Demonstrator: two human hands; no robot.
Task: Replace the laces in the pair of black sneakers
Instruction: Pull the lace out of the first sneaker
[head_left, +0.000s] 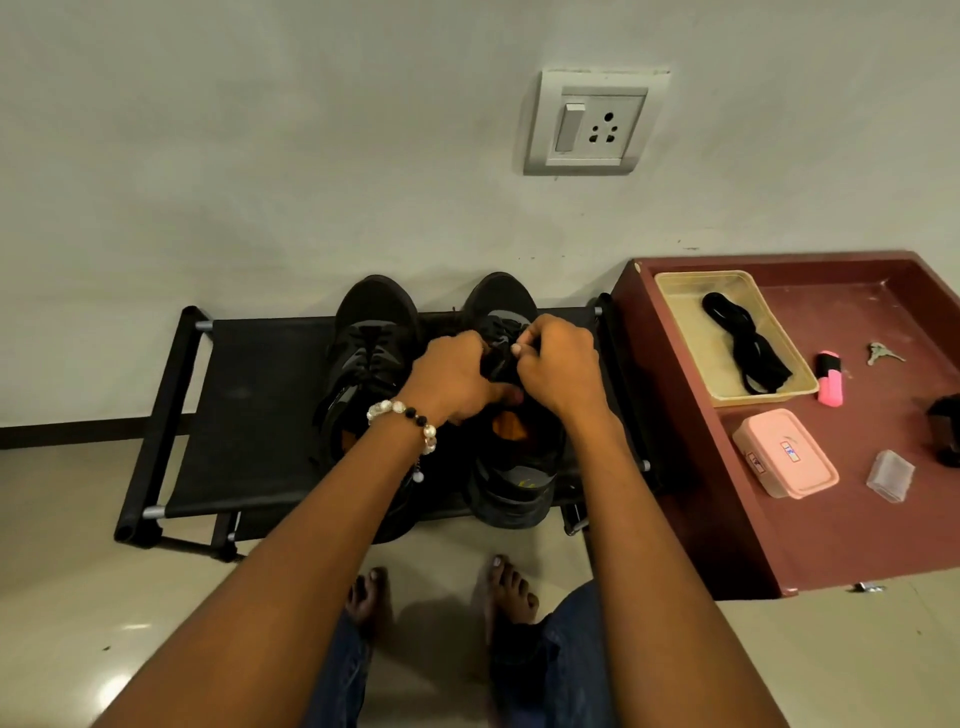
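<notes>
Both forearms reach to mid-frame, where the left hand (457, 379) and right hand (558, 364) pinch the lace on the right sneaker (511, 410); best loosened eyelet by eyelet, shoe steadied.

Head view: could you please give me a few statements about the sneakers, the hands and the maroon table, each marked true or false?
1. Both hands, left hand and right hand, work at the right-hand sneaker. True.
2. The left-hand sneaker lies on the floor. False: it stands on the black rack beside the other.
3. A bundle of black laces lies in the clear tray. True.
4. The pink box sits inside the clear tray. False: it rests on the maroon table, nearer the person.
5. The beaded bracelet is on the right wrist. False: it is on the left wrist.
</notes>
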